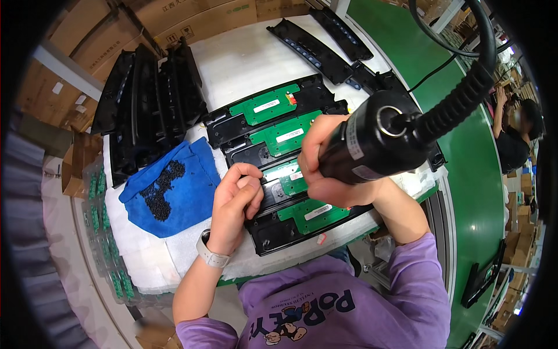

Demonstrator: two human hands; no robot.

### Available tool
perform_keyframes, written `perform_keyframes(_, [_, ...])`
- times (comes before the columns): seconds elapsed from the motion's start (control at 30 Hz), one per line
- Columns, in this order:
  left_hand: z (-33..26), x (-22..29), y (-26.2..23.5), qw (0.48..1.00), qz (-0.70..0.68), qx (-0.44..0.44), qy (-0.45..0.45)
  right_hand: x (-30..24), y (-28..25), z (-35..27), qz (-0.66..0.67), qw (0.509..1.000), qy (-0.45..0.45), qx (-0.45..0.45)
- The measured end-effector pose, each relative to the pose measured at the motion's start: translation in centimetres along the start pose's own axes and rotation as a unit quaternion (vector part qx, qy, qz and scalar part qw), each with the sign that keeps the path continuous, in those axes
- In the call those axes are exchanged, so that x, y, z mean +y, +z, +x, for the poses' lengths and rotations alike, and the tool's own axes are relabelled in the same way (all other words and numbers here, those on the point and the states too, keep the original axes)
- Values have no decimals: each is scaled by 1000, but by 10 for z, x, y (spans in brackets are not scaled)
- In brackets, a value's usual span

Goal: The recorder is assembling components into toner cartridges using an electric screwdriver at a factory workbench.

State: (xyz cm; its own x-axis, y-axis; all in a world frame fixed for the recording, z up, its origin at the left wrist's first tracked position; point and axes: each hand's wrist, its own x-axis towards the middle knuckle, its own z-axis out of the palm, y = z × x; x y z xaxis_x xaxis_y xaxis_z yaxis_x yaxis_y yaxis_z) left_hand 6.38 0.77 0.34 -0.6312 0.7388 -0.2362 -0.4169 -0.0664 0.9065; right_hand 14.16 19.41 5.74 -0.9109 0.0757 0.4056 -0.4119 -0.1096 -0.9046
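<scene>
Clenching the black electric screwdriver (372, 139), the right hand (325, 168) wraps its barrel and holds it upright over the third of four black plastic panels (273, 192); the tip is hidden behind the fingers. Coiled black cable (465, 93) runs from the tool's top toward the upper right. Left hand (235, 198), wrist in a pale watch (210, 251), rests half-curled on the same panel's left end, fingertips pinched together; whether they hold a screw cannot be told. Each panel carries a green circuit board (285, 135) with a white label. Panels lie side by side on white foam padding covering the table (244, 58). Left of the hand: blue cloth (186, 198) with a heap of small black screws (163, 186). Further left, a stack of black panels (148, 99). Green conveyor belt (476, 186) runs along the right.
</scene>
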Motion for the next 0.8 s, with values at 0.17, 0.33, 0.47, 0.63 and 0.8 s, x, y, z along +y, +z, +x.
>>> perform_keyframes(0.17, [-2, -1, 4, 1000, 6, 16, 15, -2, 2, 0, -69, 997, -17, -1])
perform_keyframes(0.33, [0, -2, -3, 999, 30, -14, 0, -14, -8, 3, 62, 995, 54, 52])
perform_keyframes(0.47, [-2, 2, -4, 1000, 18, 10, 21, -12, -12, 11, 256, 957, -140, -3])
perform_keyframes(0.63, [-9, 4, 7, 996, 87, -7, 36, -10, -12, 9, 263, 942, -205, 34])
perform_keyframes(0.8, [-10, 4, 12, 997, 63, -16, 45, -7, -7, 6, 299, 931, -186, 97])
